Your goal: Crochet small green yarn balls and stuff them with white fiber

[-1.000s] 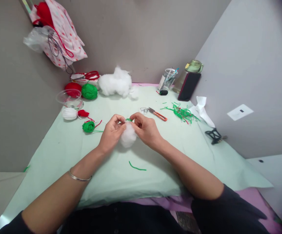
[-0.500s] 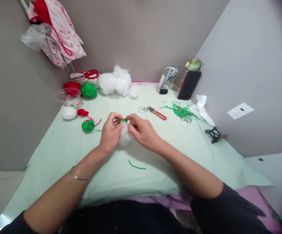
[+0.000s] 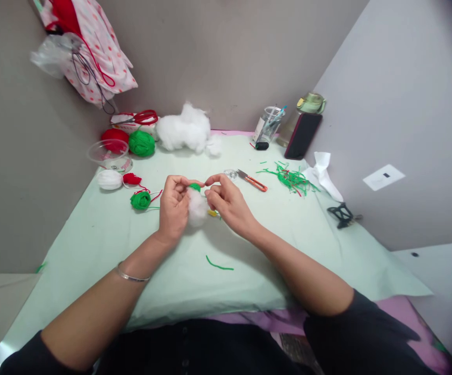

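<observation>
My left hand (image 3: 174, 205) is closed on a small green piece (image 3: 195, 186) with a tuft of white stuffing (image 3: 198, 208) hanging beneath it. Close by on the right, my right hand (image 3: 226, 202) has its thumb and index finger bent towards the piece, with the other fingers curled; whatever those fingers hold is too small to make out. A small yellow thing (image 3: 212, 213) with a bit of green shows just below my right fingers. On the pale green cloth (image 3: 179, 286) nearer my body lies a short green strand (image 3: 218, 266).
Orange-handled snips (image 3: 252, 181) lie beyond my right hand, with green and red yarn scraps (image 3: 292, 179) to their right. Yarn balls, such as a green one (image 3: 140, 200), stand on the left. A big heap of stuffing (image 3: 185, 129) and a phone (image 3: 303, 136) are at the back.
My right hand has drawn slightly away from the green piece, opening a small gap. Both hands have risen a little, more stuffing shows, and the yellow thing has come into view.
</observation>
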`<state>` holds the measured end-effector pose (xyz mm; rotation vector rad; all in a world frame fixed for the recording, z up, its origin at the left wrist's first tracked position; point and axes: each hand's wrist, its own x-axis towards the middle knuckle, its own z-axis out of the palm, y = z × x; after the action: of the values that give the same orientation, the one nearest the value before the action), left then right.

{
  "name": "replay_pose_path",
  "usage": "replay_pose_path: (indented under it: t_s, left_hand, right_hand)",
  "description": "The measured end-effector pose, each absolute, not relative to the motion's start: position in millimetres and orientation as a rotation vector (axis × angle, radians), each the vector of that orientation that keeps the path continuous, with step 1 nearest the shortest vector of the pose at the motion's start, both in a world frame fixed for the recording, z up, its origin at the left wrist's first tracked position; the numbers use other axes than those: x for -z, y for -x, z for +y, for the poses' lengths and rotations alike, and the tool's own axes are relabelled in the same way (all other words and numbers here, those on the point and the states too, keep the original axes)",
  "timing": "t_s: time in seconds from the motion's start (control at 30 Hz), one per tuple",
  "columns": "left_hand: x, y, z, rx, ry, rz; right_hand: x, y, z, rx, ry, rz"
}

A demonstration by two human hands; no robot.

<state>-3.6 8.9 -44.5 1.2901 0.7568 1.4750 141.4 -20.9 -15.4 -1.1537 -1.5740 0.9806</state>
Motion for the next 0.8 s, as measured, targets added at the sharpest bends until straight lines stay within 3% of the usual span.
replay_pose_path:
  t_s: [0.37,0.6,0.8]
  left_hand:
    - [45,9,2,-1.33,-1.345,0.795]
    - [35,12,0,-1.217,-1.26,0.734]
    - [39,9,6,-1.241,-1.234,0.796]
  right_hand:
    - [18,-146,-11,-0.941,1.265,-1.546]
    - [14,-149,-12,-0.689,1.351,-1.632]
    - [4,-149,-21,-0.767,1.252,-1.792]
